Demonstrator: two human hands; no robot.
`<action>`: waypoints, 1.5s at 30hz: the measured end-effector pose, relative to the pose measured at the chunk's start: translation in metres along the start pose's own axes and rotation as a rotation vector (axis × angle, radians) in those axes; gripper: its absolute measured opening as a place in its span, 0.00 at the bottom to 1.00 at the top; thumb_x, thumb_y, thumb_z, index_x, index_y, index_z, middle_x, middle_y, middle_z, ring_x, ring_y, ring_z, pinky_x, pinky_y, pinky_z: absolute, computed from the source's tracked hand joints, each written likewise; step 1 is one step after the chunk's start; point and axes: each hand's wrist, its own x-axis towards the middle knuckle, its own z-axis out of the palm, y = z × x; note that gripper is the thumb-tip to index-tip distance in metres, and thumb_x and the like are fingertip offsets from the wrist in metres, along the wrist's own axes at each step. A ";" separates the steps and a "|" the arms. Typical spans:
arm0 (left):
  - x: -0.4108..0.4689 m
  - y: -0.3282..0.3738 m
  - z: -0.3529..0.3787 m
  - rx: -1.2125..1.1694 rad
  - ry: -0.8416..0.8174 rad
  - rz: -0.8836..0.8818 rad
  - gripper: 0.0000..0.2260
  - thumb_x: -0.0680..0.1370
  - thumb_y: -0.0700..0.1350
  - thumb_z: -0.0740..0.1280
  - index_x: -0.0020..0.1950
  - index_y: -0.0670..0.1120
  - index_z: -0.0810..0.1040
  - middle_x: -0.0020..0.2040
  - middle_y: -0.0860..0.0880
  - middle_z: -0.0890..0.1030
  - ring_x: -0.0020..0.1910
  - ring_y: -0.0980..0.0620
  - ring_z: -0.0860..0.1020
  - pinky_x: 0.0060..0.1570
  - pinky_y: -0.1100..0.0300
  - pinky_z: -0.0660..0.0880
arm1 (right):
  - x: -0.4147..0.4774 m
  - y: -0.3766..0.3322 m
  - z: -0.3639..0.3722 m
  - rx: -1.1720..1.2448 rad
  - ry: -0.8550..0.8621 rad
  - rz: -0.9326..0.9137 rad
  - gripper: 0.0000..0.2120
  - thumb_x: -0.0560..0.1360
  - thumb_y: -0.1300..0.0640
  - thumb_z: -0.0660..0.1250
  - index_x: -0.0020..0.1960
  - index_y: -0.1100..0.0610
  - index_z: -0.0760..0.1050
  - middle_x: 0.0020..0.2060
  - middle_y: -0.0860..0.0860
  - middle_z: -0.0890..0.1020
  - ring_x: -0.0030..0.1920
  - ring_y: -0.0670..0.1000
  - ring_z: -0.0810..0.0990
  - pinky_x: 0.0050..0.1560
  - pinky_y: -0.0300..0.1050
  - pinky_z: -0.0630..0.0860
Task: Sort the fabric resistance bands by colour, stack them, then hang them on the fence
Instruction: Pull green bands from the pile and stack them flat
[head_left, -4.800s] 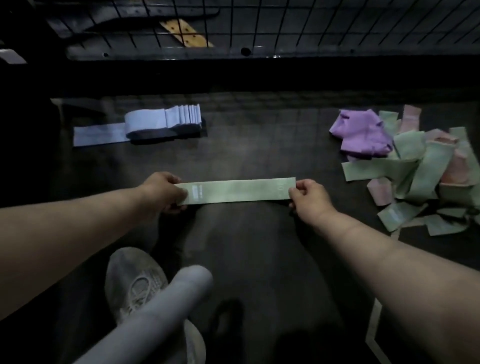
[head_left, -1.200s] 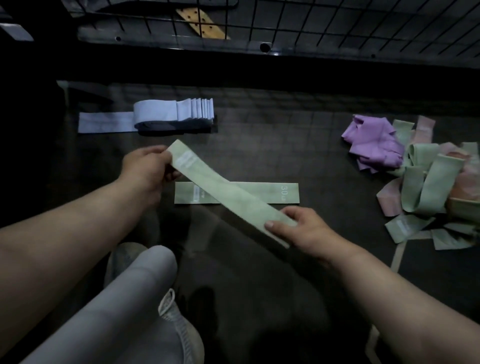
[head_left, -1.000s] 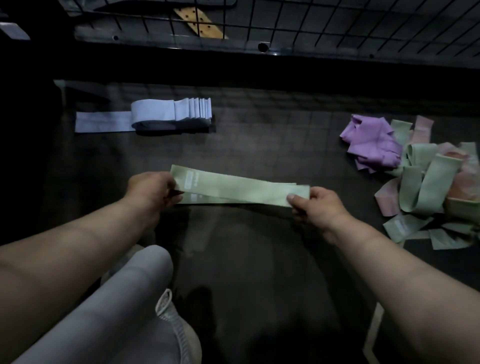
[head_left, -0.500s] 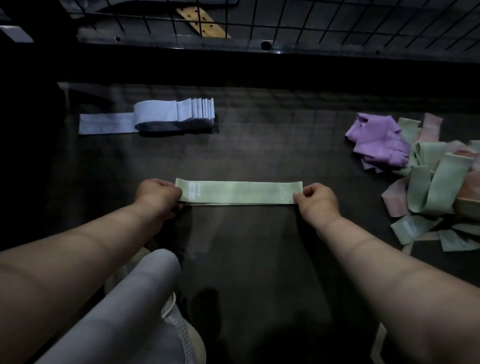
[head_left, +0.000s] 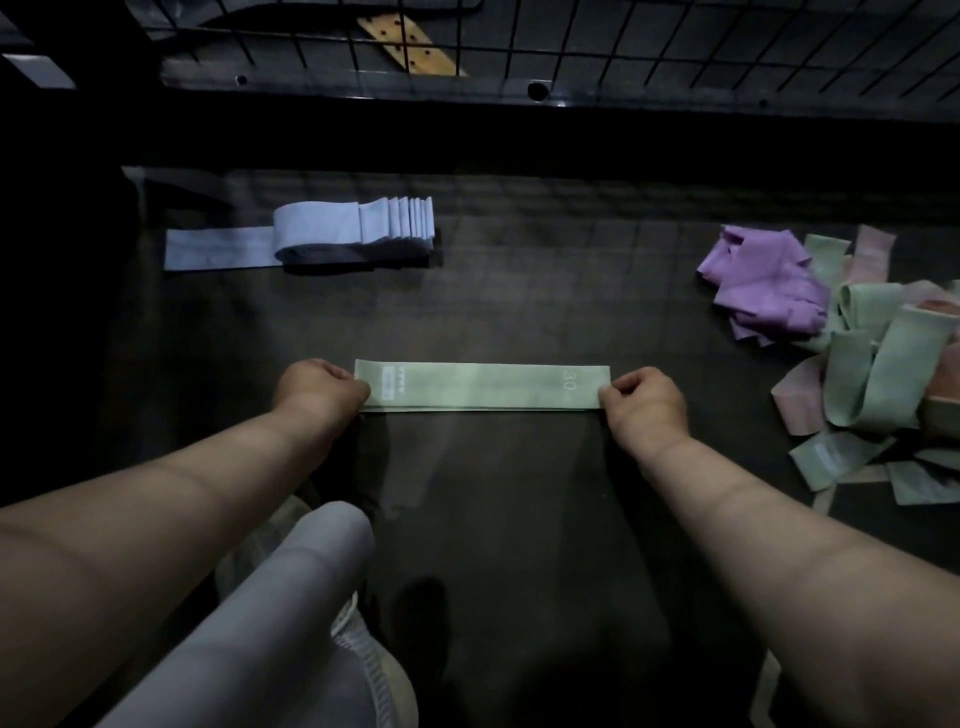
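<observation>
A green band (head_left: 483, 387) lies flat and straight on the dark floor (head_left: 519, 519), its long side running left to right, directly in front of the person. The left hand (head_left: 319, 387) pinches the band's left end beside a white label; the right hand (head_left: 644, 397) pinches the right end just past a printed "30". Both hands are closed on the fabric, fingers curled, forearms reaching in from the bottom corners. A thin edge under the band hints at a second layer, though whether another band lies beneath cannot be told.

Farther off to the left sits a stack of blue bands (head_left: 358, 228), folded and fanned at the right edge, with one blue band stretched flat toward the left. At the right edge lies an unsorted pile (head_left: 872, 374) of green and pink bands, with purple bands (head_left: 763, 283) bunched at its far-left side. A black wire fence (head_left: 623, 36) runs across the top. A grey-clad knee (head_left: 291, 597) and a pale shoe (head_left: 379, 675) show at the bottom left.
</observation>
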 end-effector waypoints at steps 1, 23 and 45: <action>0.001 -0.001 0.000 0.009 0.000 -0.006 0.05 0.73 0.41 0.72 0.39 0.46 0.78 0.38 0.44 0.81 0.40 0.43 0.80 0.44 0.53 0.78 | 0.001 0.000 0.001 0.027 -0.003 0.017 0.05 0.75 0.54 0.70 0.47 0.55 0.75 0.45 0.52 0.80 0.45 0.52 0.77 0.47 0.40 0.70; -0.014 0.018 0.003 -0.235 -0.022 0.018 0.10 0.76 0.37 0.71 0.57 0.43 0.79 0.51 0.42 0.81 0.48 0.44 0.80 0.48 0.54 0.78 | 0.002 0.008 0.003 0.271 -0.071 0.031 0.03 0.77 0.56 0.68 0.50 0.55 0.76 0.48 0.55 0.82 0.45 0.55 0.80 0.53 0.51 0.80; -0.031 0.071 0.050 0.451 0.109 0.316 0.26 0.71 0.53 0.74 0.66 0.46 0.75 0.66 0.37 0.72 0.66 0.35 0.70 0.65 0.40 0.69 | 0.085 0.082 -0.132 -0.157 0.421 0.246 0.14 0.78 0.49 0.62 0.63 0.48 0.77 0.75 0.55 0.56 0.72 0.60 0.59 0.72 0.52 0.56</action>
